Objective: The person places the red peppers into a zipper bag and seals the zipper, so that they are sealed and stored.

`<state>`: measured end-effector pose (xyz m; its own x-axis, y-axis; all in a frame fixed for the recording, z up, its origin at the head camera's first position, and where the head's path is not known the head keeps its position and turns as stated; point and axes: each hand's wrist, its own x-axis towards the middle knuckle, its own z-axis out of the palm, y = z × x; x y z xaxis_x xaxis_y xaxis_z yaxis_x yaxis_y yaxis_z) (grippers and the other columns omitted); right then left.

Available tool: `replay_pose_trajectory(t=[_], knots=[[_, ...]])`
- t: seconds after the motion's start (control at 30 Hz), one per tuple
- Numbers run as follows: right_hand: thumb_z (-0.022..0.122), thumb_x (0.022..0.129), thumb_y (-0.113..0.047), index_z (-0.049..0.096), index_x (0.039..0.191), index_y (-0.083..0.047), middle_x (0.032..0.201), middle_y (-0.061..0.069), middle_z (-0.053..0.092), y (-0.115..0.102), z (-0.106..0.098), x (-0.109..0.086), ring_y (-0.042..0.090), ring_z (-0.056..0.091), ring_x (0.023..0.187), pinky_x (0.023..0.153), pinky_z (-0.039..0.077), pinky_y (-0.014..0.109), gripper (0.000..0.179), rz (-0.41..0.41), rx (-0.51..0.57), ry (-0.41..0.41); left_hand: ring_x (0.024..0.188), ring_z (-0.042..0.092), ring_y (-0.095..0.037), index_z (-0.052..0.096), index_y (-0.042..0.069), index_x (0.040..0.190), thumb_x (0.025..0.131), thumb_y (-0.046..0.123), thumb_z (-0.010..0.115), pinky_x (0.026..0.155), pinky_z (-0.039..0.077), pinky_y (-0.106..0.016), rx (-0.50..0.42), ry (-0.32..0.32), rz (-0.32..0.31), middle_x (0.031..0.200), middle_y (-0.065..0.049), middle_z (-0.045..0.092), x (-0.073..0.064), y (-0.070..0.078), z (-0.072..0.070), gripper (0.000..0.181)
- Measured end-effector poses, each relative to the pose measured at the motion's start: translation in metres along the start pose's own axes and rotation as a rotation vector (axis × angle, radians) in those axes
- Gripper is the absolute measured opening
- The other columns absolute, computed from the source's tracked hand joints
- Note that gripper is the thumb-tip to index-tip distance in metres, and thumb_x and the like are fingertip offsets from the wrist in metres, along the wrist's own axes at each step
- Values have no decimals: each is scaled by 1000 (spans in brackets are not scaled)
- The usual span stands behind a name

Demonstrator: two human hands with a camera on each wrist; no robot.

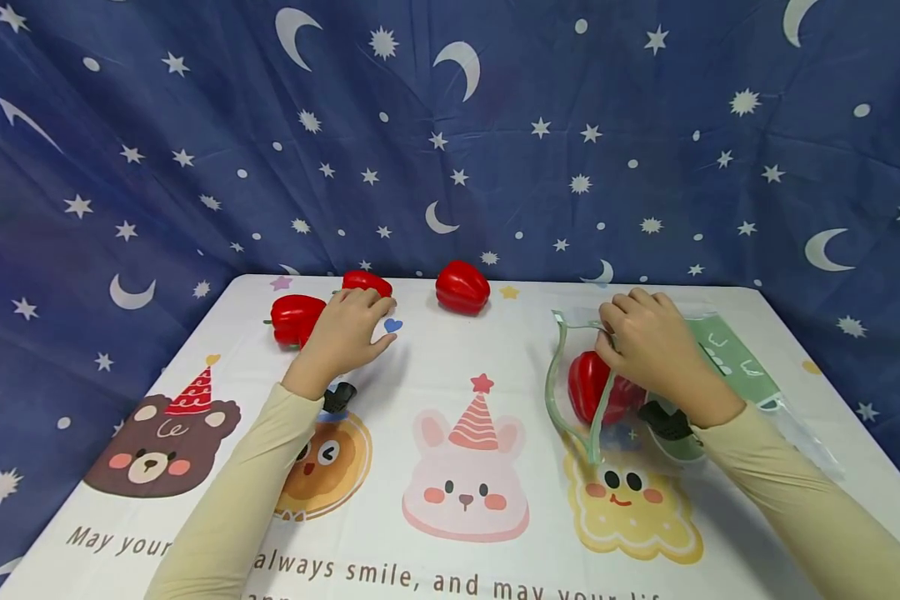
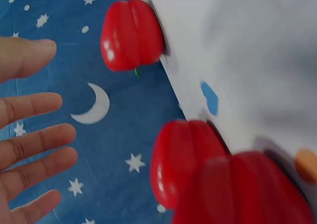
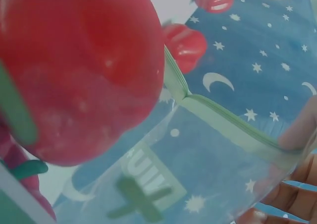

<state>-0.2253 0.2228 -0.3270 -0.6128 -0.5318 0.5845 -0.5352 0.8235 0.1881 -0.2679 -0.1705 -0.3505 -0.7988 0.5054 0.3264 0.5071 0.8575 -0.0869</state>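
Observation:
My left hand [image 1: 345,333] hovers over the back left of the table, fingers spread and holding nothing. Close by lie two red bell peppers, one on its left [image 1: 294,318] and one just behind the fingers [image 1: 366,283]. My right hand [image 1: 648,346] pinches the upper rim of a clear zip bag [image 1: 742,354] with a green panel and green zip edge. The bag's mouth gapes toward the left. Inside it sits a red bell pepper [image 1: 588,385]; in the right wrist view, a second red shape with a green stem [image 3: 32,169] shows at lower left.
Another red bell pepper [image 1: 462,287] lies at the table's back edge, between the two hands. A white cloth [image 1: 465,350] printed with cartoon animals covers the table. Behind it hangs a blue curtain [image 1: 390,167] with moons and stars.

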Motion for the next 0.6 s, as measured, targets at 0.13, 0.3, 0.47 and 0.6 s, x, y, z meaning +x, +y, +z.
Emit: replay_pose_trajectory(t=[0.13, 0.3, 0.47, 0.6], knots=[[58, 71, -13, 50, 64, -7, 63, 10, 55, 1, -1, -1, 27, 47, 65, 60, 41, 40, 12, 14, 5, -14, 104, 56, -31, 60, 7, 117, 79, 33, 71, 101, 41, -50, -2, 2, -36, 108, -14, 61, -9, -9, -1, 47], [58, 70, -13, 50, 65, -7, 63, 9, 55, 2, -2, -2, 27, 48, 66, 61, 42, 42, 11, 27, 7, -25, 108, 55, -35, 54, 6, 124, 78, 34, 71, 102, 39, -51, 1, -7, -75, 115, -17, 59, -18, -22, -3, 56], [58, 70, -13, 51, 65, -7, 64, 10, 56, 2, -3, -2, 27, 48, 67, 62, 42, 42, 11, 36, 7, -33, 109, 53, -37, 51, 7, 127, 78, 34, 69, 100, 39, -53, -3, -16, -120, 116, -18, 57, -25, -35, -2, 59], [57, 71, -13, 50, 65, -7, 63, 9, 54, 3, -3, -3, 27, 48, 67, 62, 42, 42, 11, 37, 10, -23, 108, 52, -37, 51, 6, 126, 76, 34, 70, 98, 40, -55, -3, -17, -149, 115, -18, 56, -31, -45, 1, 61]])
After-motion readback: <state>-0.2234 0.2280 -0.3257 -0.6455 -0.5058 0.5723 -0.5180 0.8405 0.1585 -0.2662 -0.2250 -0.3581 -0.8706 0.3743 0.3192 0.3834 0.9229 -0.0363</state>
